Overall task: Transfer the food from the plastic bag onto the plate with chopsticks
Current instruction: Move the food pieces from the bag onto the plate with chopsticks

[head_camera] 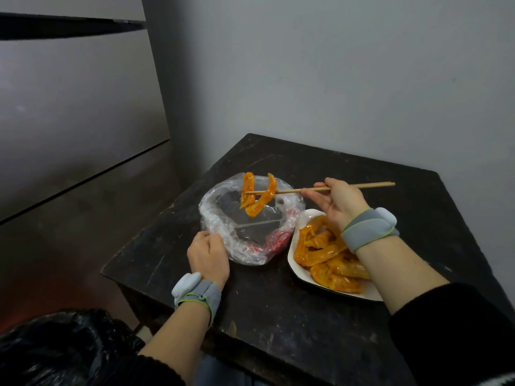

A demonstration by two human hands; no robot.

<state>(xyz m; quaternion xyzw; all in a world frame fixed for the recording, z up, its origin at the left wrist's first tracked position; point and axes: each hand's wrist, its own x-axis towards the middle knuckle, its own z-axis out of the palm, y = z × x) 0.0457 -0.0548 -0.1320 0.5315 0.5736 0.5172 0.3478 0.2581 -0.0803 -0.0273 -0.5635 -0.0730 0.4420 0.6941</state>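
A clear plastic bag (223,232) with red print lies open on the dark table (278,316). My left hand (207,254) pinches the bag's near-left edge. My right hand (338,201) holds wooden chopsticks (292,190) level, pointing left. Their tips grip an orange, sauce-coated strip of food (255,197) that hangs above the bag's opening. To the right of the bag sits a white plate (295,263) with several more orange pieces (323,254) piled on it. My right wrist hides part of the plate.
The small table stands in a corner against a grey wall (334,79). A black plastic bag (69,349) sits low at the bottom left, beside the table. Both wrists wear grey bands.
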